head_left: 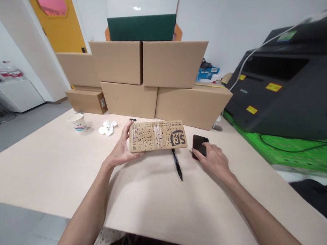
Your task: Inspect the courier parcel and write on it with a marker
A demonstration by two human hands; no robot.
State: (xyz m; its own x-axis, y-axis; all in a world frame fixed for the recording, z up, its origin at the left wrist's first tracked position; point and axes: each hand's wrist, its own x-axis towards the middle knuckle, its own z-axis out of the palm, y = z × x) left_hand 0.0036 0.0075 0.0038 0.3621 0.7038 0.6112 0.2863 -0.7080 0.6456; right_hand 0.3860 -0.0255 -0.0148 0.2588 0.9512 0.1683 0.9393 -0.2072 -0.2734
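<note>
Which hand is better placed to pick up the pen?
Right, probably. The right hand rests on the phone beside the pen; the left hand already grips the flat SF Express carton.

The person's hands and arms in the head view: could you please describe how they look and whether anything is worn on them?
Both arms are bare from the bottom edge of the picture to the wrist, with no sleeves in view. The left hand and right hand wear no gloves, and no watch, bracelet or ring shows. The arms are slender and the fingers are long; the nails are too small to judge.
</note>
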